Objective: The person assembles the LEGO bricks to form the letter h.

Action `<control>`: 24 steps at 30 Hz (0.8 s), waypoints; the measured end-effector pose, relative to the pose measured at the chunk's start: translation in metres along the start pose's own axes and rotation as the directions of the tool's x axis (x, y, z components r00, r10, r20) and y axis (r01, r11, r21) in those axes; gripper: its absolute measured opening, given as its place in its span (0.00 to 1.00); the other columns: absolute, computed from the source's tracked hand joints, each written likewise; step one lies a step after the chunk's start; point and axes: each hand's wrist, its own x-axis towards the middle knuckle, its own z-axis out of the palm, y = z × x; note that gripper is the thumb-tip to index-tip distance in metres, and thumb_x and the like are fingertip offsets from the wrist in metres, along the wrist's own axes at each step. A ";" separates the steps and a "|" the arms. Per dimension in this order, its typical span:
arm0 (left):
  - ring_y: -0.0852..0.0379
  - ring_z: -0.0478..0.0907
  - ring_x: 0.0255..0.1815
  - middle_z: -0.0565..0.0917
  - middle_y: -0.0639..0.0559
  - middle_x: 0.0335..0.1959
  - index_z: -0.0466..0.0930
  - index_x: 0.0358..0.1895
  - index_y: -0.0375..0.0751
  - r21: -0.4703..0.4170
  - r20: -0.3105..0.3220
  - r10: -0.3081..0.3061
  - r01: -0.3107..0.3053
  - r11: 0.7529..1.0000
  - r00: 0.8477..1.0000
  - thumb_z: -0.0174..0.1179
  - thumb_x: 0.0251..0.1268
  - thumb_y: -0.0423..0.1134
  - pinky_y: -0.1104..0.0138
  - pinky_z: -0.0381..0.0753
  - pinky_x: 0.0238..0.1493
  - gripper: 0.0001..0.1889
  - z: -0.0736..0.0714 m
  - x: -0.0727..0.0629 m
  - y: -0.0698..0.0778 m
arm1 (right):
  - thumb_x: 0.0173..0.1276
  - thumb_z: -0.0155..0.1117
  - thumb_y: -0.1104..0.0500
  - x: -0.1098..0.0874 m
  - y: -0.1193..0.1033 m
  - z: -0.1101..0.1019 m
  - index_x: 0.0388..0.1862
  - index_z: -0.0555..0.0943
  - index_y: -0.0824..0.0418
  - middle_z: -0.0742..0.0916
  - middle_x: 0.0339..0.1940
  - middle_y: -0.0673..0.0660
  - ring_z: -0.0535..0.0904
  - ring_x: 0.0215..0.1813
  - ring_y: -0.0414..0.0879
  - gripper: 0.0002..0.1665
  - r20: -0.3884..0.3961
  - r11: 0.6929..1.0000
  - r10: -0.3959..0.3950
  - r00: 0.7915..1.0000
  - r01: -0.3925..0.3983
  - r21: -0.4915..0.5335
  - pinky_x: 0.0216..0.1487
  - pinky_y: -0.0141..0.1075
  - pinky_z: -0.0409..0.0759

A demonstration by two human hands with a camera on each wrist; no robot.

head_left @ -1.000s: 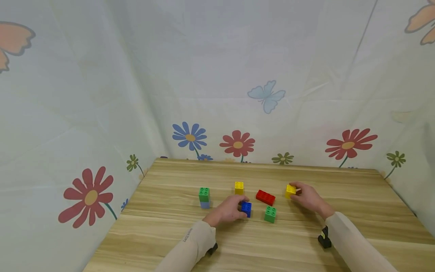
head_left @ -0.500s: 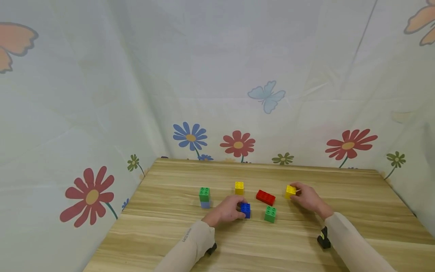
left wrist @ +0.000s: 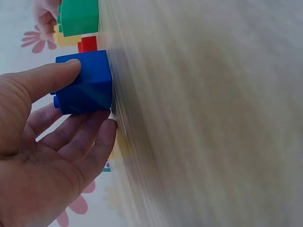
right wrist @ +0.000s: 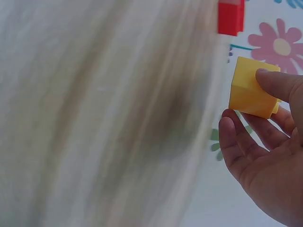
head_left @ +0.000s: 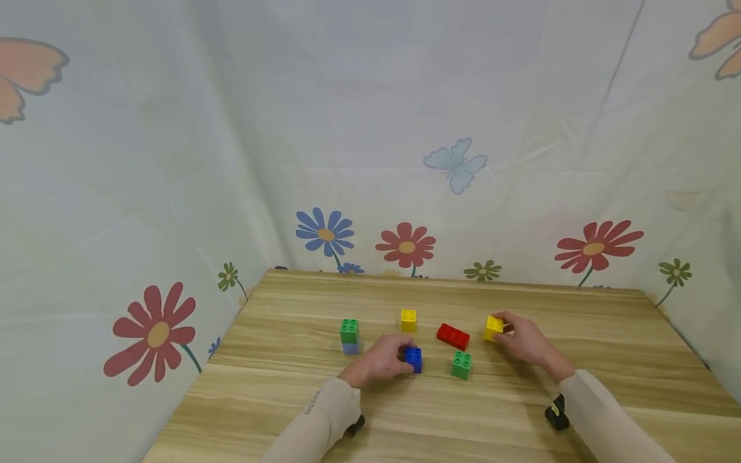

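Between thumb and fingers, my left hand (head_left: 384, 358) pinches a blue toy building brick (head_left: 413, 360); the left wrist view shows the blue brick (left wrist: 87, 82) with its studs toward the palm, close to the tabletop. My right hand (head_left: 525, 338) holds a yellow brick (head_left: 494, 328) the same way, thumb on one side and fingers on the other, as the right wrist view of the yellow brick (right wrist: 253, 87) confirms. A green brick (head_left: 461, 364) and a longer red brick (head_left: 453, 336) lie between the two hands.
Behind the left hand stands a second yellow brick (head_left: 408, 320). Further left, a green brick (head_left: 350, 330) sits stacked on a light blue brick (head_left: 350, 348). The wooden table (head_left: 278, 386) ends at a flower-printed curtain (head_left: 359, 128).
The left hand has slid slightly left with the blue brick, away from the green one. The right hand and its yellow brick have shifted barely.
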 end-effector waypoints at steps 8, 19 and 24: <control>0.62 0.74 0.41 0.79 0.60 0.41 0.79 0.47 0.47 -0.010 -0.010 -0.020 0.019 1.000 1.000 0.68 0.57 0.36 0.65 0.75 0.48 0.15 -0.001 -0.004 -0.004 | 0.66 0.62 0.64 -0.006 -0.021 -0.006 0.59 0.71 0.69 0.80 0.48 0.63 0.77 0.48 0.57 0.24 -0.020 0.997 -0.072 0.997 0.072 0.000 0.45 0.46 0.79; 0.63 0.74 0.42 0.79 0.58 0.43 0.78 0.50 0.46 -0.026 -0.009 -0.008 0.008 1.000 1.000 0.67 0.58 0.37 0.67 0.75 0.47 0.16 -0.001 -0.004 -0.007 | 0.66 0.62 0.64 -0.016 -0.049 -0.007 0.59 0.70 0.70 0.80 0.49 0.62 0.77 0.48 0.55 0.24 -0.024 0.989 -0.146 0.989 0.147 0.026 0.44 0.43 0.80; 0.62 0.74 0.43 0.79 0.59 0.43 0.78 0.50 0.47 -0.030 -0.009 -0.013 0.013 0.999 1.000 0.67 0.58 0.37 0.67 0.74 0.48 0.16 -0.001 -0.005 -0.006 | 0.65 0.63 0.66 -0.017 -0.061 -0.006 0.60 0.70 0.70 0.80 0.49 0.62 0.77 0.48 0.55 0.25 -0.032 0.982 -0.186 0.982 0.187 0.026 0.44 0.42 0.80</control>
